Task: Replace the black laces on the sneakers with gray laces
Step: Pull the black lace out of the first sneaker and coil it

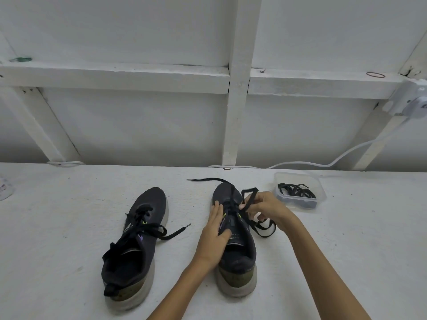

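Observation:
Two dark sneakers with pale soles stand on the white table, toes pointing away from me. The left sneaker (136, 241) has loose black laces trailing to its right. My left hand (213, 236) grips the left side of the right sneaker (235, 250), thumb over the tongue. My right hand (265, 210) pinches that shoe's black lace (248, 199) just right of the eyelets; one lace end lies beyond the toe, and a loop hangs under my right wrist. A clear plastic container (320, 192) at the right rear holds a bundle of dark laces (297, 190).
A white wall with wooden framing rises right behind the table. A white cable (300, 163) runs along the table's back edge to a white device (413, 102) mounted at the right. A pale object (4, 188) peeks in at the left edge.

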{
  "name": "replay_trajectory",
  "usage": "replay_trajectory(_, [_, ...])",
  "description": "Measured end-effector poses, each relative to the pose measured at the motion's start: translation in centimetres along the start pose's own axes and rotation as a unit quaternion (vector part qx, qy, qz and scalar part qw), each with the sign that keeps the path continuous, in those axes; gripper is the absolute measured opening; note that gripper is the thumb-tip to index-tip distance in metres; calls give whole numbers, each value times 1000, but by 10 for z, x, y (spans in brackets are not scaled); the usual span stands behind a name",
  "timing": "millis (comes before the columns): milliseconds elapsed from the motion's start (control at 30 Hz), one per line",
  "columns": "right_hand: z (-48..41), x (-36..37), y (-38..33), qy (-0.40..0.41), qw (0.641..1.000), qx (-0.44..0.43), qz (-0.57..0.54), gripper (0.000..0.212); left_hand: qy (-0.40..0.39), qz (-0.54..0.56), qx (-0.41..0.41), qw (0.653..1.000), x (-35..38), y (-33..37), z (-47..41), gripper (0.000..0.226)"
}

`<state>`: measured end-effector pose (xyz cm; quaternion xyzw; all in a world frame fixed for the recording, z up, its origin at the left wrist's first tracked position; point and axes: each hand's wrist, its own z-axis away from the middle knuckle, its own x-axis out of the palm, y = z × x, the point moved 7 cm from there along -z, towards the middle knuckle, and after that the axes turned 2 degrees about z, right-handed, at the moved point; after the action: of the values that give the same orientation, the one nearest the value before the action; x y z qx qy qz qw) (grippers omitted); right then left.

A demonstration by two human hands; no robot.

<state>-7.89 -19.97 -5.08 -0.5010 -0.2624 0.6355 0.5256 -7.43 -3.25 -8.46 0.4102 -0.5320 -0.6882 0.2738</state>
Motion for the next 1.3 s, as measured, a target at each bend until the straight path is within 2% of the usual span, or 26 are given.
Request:
replay_trajectory(67, [0,-4,-4,13,1000,-6,4,8,-3,0,0,1000,1,0,0,70])
replay_trajectory(133, [-2,-16,-10,70,997,-15,-16,11,-7,2,-1,1000,1,0,1,69])
replay_trajectory(200, [-2,-33,-14,149,985,-30,-87,7,-9,4,-3,1000,1,-1,0,69])
replay_trajectory(267, [-2,-42,-13,195,968,-37,-153,4,-8,9,-4,1000,0,-2,1,70])
replay_trajectory(333, [-4,-39,-8,175,973,-23,-146,8,-6,13,-3,1000,0,-2,1,70])
replay_trajectory(467, [-3,-13,3,18,999,28,-17,6,-1,7,1,1000,0,-2,0,70])
replay_trajectory(533, [0,-3,4,-21,999,30,-2,6,1,1,4,1000,0,-1,0,70])
replay_trajectory(700, [-3,-5,-3,19,1000,2,-4,16,-4,-1,4,1000,0,0,0,69])
replay_trajectory(767, [-4,-18,-9,65,997,-14,-46,24,-8,3,2,1000,0,-1,0,69])
replay_trajectory(900, [-3,-35,-11,168,973,-40,-153,21,-7,4,-2,1000,0,-2,0,70])
replay_trajectory(967, [-3,-30,-8,141,978,-40,-149,23,-5,6,-1,1000,0,-1,1,70])
replay_trajectory(1033, [-2,-18,-5,72,994,-17,-80,22,-3,10,0,1000,0,-1,1,70])
replay_trajectory(1133, [1,-2,-3,-2,1000,-10,4,20,-2,4,2,1000,0,0,0,70])
replay_trajectory(1200, [1,2,-7,-5,1000,-24,7,23,-3,0,2,1000,0,0,0,70])
replay_trajectory(1300, [0,-9,-17,52,998,-40,1,24,-8,3,-1,1000,0,-1,1,70])
